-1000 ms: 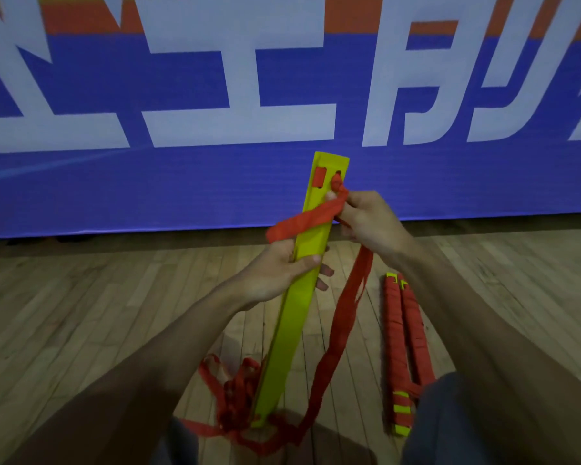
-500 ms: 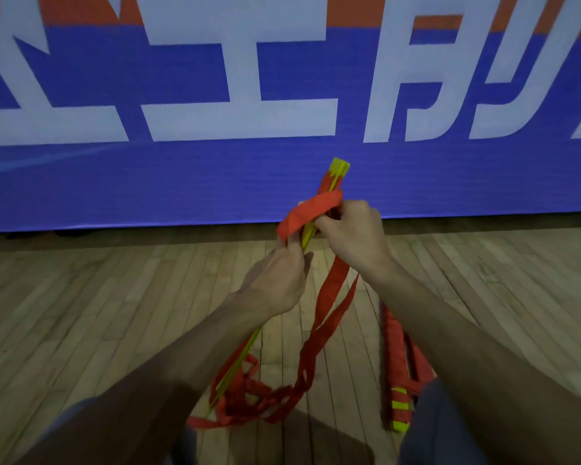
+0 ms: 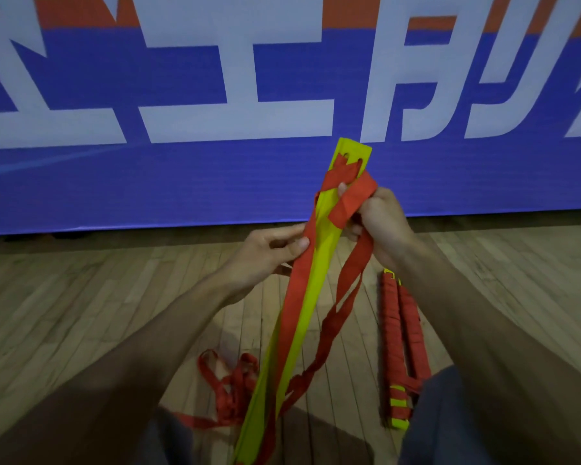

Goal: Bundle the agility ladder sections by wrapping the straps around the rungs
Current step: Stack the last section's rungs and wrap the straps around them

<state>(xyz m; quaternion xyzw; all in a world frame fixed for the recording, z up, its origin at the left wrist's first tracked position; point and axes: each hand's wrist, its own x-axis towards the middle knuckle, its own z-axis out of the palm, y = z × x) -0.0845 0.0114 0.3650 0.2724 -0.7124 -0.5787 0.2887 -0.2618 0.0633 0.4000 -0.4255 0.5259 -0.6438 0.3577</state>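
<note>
Nearest the camera, the lower end of a long yellow rung (image 3: pixel 327 229) dips between the person's grey trouser legs (image 3: pixel 450 417) and rises away, tilted up and slightly to the right. A loose tangle of the red strap (image 3: pixel 294 297) lies on the wooden floor (image 3: pixel 81 313) just left of the rung's lower end, and one length runs up the rung's left edge. To the right, on the floor beside the right knee, lie two bundled ladder sections (image 3: pixel 401 337), already wound tightly in red with yellow showing at their ends. Further up, the left hand (image 3: pixel 269 246) pinches the strap against the rung's left edge between thumb and fingers. The right hand (image 3: pixel 379 223), higher and on the rung's right side, has its fingers curled round a folded loop of strap, from which a slack length hangs down to the floor. Above it the strap passes through slots at the rung's top end. Behind stands a blue banner (image 3: pixel 182 182) with large white lettering.
</note>
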